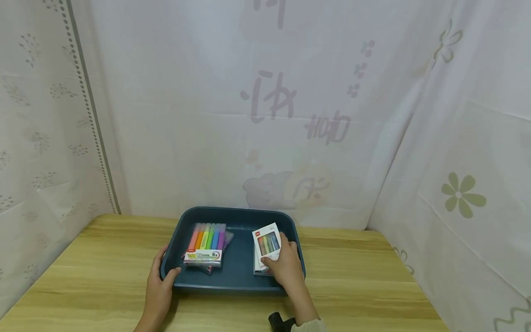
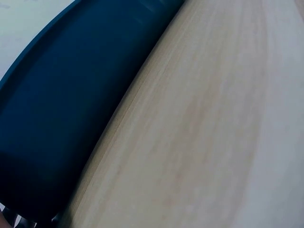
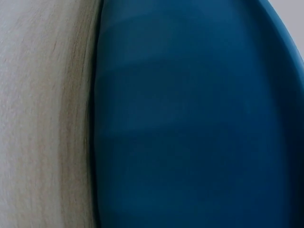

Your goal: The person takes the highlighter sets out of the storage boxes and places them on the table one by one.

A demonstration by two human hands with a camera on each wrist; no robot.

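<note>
Apparently, the step in hand is handling the white box (image 1: 266, 243) at the right end of the tray (image 1: 238, 280); whether the right hand (image 1: 289, 263) is setting it down or picking it up, a single moment is not telling. That hand is pinching the box, its thumb pressing near the lower left edge and its fingers bending round the right side. The box is sitting tilted over a lower box (image 1: 259, 272), mostly hidden, of which only the edges are showing. Meanwhile the left hand (image 1: 159, 286) is gripping the tray's left end, with the thumb hooking over the rim and the fingers lying along the outer wall. Well apart from the box, towards the tray's left, a pen pack (image 1: 205, 244) is lying askew on a lower pack (image 1: 229, 237). The tray itself is resting on the table (image 1: 361, 286); both wrist views are showing mainly its blue wall, so they are adding nothing about either grip. As I am judging it, the next move is calling for a steady left hold and a light, level right pinch, lest the two boxes be sliding apart.
</note>
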